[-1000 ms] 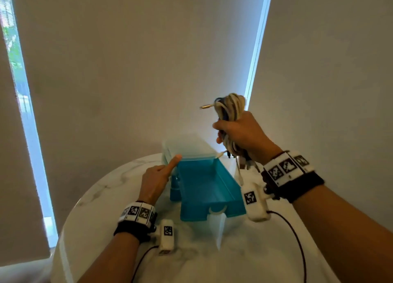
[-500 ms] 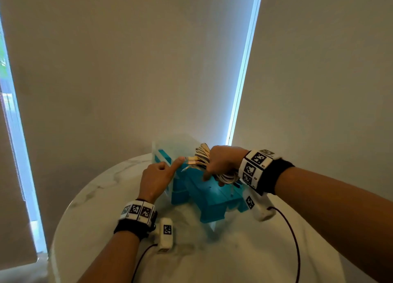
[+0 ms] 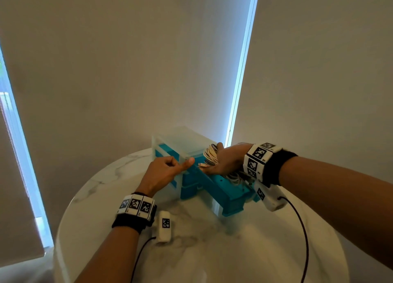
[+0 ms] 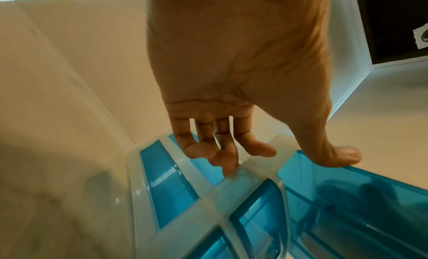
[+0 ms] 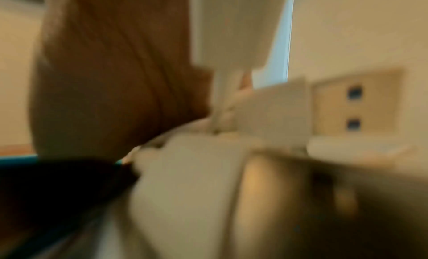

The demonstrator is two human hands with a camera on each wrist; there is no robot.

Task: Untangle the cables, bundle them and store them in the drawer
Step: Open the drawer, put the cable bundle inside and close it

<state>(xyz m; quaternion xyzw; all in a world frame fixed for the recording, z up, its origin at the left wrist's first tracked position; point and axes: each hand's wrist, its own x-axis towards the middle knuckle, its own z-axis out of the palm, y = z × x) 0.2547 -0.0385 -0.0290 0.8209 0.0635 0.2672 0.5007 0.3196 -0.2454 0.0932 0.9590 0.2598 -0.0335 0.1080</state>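
Holding: the right hand [image 3: 228,160] has its fingers wrapped round a coiled bundle of cream and white cables [image 3: 210,155], held low over the pulled-out translucent blue plastic drawer [image 3: 221,189].
Bundle position: part of the coil sticks up past the thumb, the rest hangs under the palm toward the drawer's hollow; whether it touches the floor of the drawer cannot be told, and the right wrist view is too blurred to help.
Bracing: the left hand [image 3: 163,172] holds nothing; its fingers are loosely curled against the frosted clear plastic frame of the drawer unit [image 3: 182,142], thumb stretched onto the drawer's blue side edge.
Key relation: the drawer's long axis runs from the unit out toward the person, and the bundle sits directly above its open trough, so the way in is straight down.
Nearer hand: the right one, already over the opening.
Step in hand: probably lowering and letting go of the bundle.
Surroundings: round white marble-patterned table [image 3: 191,261].
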